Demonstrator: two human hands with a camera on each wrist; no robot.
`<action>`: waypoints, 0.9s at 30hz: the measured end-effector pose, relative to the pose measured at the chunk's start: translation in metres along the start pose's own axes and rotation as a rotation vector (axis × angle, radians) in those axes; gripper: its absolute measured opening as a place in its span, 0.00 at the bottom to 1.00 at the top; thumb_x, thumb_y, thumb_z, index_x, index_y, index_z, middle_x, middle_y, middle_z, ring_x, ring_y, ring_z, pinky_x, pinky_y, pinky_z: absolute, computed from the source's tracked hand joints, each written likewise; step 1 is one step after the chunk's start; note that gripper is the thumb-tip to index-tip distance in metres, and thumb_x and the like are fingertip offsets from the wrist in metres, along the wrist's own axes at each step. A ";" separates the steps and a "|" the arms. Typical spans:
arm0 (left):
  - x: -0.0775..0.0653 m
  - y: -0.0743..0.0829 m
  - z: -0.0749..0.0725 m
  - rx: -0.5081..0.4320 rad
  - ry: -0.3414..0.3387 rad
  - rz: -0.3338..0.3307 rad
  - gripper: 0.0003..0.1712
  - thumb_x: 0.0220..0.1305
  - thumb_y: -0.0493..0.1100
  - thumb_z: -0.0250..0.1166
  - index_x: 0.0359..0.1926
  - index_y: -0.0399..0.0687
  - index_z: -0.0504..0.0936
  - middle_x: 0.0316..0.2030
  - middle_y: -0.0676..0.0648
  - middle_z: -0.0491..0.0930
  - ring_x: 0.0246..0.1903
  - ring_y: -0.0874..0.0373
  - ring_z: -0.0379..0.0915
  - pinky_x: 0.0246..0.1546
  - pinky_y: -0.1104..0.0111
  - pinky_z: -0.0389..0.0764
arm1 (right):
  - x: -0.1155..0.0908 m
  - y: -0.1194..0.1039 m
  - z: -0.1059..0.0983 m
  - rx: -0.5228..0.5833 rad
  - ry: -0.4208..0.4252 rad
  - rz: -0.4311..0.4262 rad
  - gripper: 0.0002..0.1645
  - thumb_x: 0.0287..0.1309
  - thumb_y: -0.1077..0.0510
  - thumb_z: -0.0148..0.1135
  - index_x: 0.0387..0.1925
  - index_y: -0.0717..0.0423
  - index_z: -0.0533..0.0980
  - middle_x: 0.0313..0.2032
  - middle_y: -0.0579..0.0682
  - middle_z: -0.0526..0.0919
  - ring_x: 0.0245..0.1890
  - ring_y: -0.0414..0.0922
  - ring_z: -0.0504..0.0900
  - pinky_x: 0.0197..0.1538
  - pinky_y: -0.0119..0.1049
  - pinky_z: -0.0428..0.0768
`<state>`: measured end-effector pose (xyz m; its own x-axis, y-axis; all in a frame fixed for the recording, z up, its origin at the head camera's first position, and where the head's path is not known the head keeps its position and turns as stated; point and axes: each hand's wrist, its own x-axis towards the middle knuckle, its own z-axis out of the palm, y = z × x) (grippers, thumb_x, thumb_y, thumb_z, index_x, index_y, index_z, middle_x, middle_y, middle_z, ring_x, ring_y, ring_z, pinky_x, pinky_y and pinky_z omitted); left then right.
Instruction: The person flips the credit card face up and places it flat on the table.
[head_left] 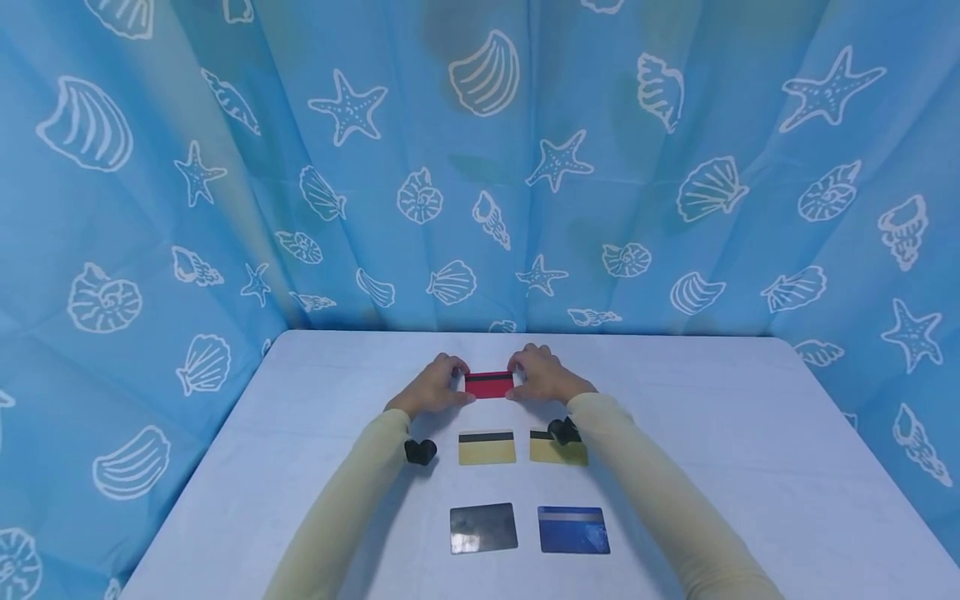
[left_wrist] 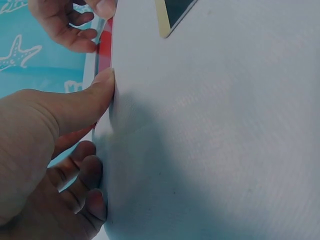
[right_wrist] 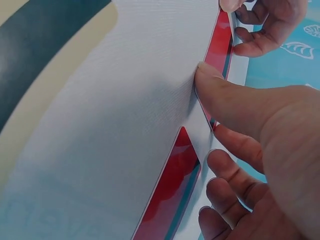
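Observation:
A red card with a dark stripe is toward the far side of the white table, between both hands. My left hand pinches its left end with thumb and index finger. At its right end, my right hand does the same. In the right wrist view, the thumb of the right hand lies along the card's near edge, with the other fingers loosely curled. A second red card lies beside that hand; the head view does not show it. In the left wrist view the held card is mostly edge-on.
Nearer on the white table lie two gold cards with dark stripes, one at left and one at right, the latter partly covered by the right wrist's black device. Closer still are a dark grey card and a blue card.

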<state>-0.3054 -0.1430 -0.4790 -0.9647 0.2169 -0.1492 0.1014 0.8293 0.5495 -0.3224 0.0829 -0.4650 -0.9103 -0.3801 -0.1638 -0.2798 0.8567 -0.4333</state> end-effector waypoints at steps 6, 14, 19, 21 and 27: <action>0.002 0.001 0.000 0.027 -0.008 0.009 0.32 0.62 0.48 0.76 0.64 0.50 0.74 0.60 0.43 0.74 0.63 0.49 0.71 0.68 0.53 0.75 | -0.001 0.002 -0.002 -0.001 -0.005 -0.008 0.29 0.58 0.48 0.76 0.56 0.55 0.78 0.54 0.54 0.76 0.56 0.52 0.70 0.60 0.51 0.75; 0.000 0.003 0.001 0.037 -0.013 0.005 0.32 0.62 0.48 0.75 0.64 0.51 0.74 0.60 0.43 0.74 0.64 0.49 0.71 0.68 0.53 0.75 | -0.001 0.003 -0.001 -0.003 0.011 0.005 0.29 0.57 0.49 0.77 0.56 0.54 0.78 0.54 0.54 0.76 0.58 0.51 0.70 0.60 0.50 0.77; -0.001 0.003 0.000 0.025 -0.008 0.034 0.31 0.64 0.48 0.74 0.63 0.50 0.71 0.58 0.42 0.74 0.62 0.49 0.71 0.68 0.54 0.75 | -0.001 0.004 -0.001 -0.018 0.022 0.001 0.30 0.57 0.48 0.77 0.57 0.54 0.78 0.54 0.53 0.76 0.58 0.51 0.71 0.60 0.50 0.77; -0.002 0.002 0.000 0.023 -0.003 0.044 0.31 0.64 0.47 0.74 0.63 0.49 0.71 0.58 0.42 0.74 0.61 0.49 0.71 0.68 0.54 0.75 | -0.002 0.004 -0.001 -0.024 0.023 -0.008 0.31 0.57 0.47 0.77 0.59 0.54 0.78 0.55 0.54 0.77 0.58 0.51 0.71 0.59 0.51 0.78; -0.003 -0.001 0.001 0.025 -0.002 0.042 0.31 0.65 0.47 0.73 0.64 0.49 0.70 0.59 0.42 0.74 0.62 0.49 0.70 0.68 0.54 0.75 | -0.005 0.002 0.001 -0.045 0.020 -0.017 0.35 0.56 0.47 0.77 0.62 0.52 0.77 0.55 0.53 0.78 0.58 0.51 0.72 0.59 0.50 0.80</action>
<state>-0.3021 -0.1440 -0.4796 -0.9590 0.2527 -0.1283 0.1477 0.8321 0.5346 -0.3177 0.0863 -0.4657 -0.9111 -0.3882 -0.1382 -0.3086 0.8650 -0.3957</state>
